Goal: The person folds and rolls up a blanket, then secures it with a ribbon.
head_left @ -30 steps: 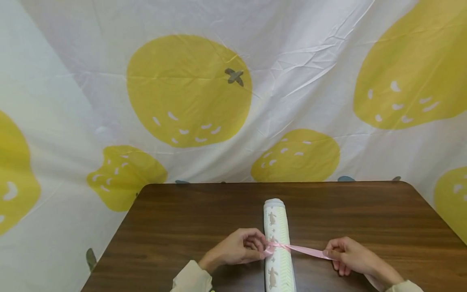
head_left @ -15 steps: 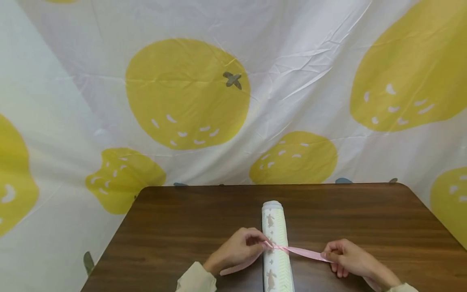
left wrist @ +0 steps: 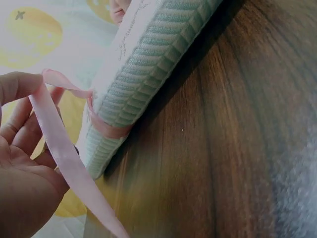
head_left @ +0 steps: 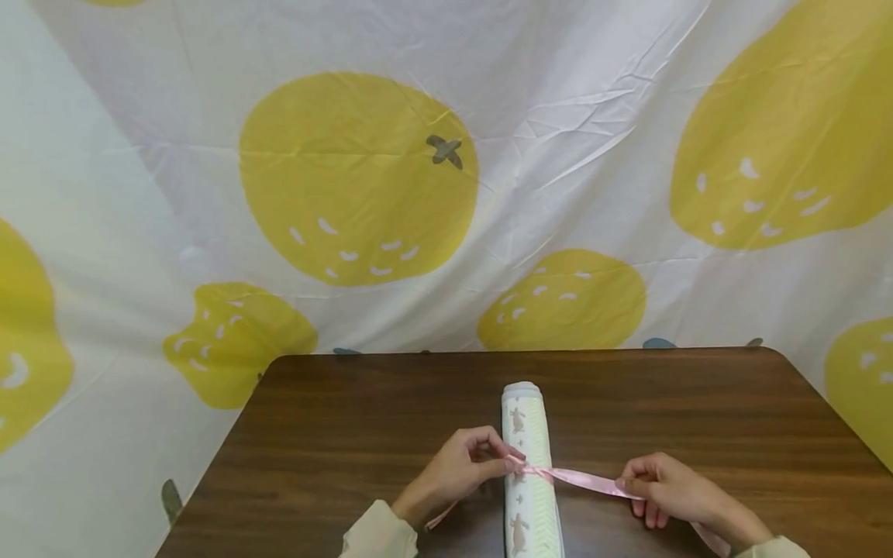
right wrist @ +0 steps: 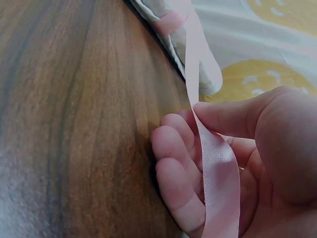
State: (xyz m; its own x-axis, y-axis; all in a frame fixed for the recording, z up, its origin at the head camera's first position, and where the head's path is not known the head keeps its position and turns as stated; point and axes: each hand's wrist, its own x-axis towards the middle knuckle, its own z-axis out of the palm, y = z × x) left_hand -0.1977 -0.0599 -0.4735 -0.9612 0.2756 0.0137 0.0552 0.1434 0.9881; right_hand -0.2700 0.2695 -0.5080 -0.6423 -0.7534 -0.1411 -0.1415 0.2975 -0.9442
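A rolled cloth with rabbit prints and a zigzag stripe lies lengthwise on the table. Round its middle goes a pink satin ribbon, crossed on top of the roll. My left hand pinches one ribbon end between thumb and forefinger, close to the crossing; in the left wrist view the ribbon's tail hangs down past the palm. To the right of the roll, my right hand pinches the other end, which runs nearly straight from the crossing. Its loose tail drapes across my curled fingers in the right wrist view.
The dark wood-grain table has rounded far corners. Behind it hangs a white fabric sheet printed with large yellow fruit, which comes down along the table's far and side edges.
My left hand has shifted its pinch on the ribbon, going from a bunched piece beside the roll to the length near the crossing, and has risen slightly. My right hand stays nearly still.
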